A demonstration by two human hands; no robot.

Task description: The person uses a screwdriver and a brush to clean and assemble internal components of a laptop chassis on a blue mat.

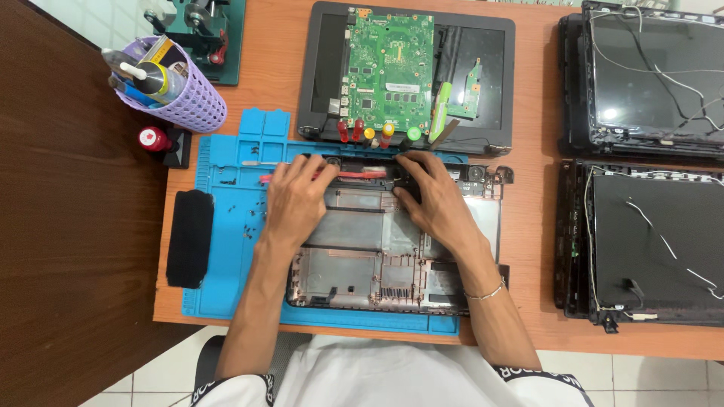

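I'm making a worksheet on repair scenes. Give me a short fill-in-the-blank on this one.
1. Both hands, the left hand and the right hand, rest on the opened black plastic laptop base, which lies on a ____ silicone mat.
2. The green circuit board lies ____ the hands.
3. The lilac perforated tool cup stands at the table's ____ side.

Missing: blue; beyond; left

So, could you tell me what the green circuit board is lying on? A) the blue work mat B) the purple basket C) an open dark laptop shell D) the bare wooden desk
C: the green circuit board lies inside the open dark laptop shell, beyond both hands.
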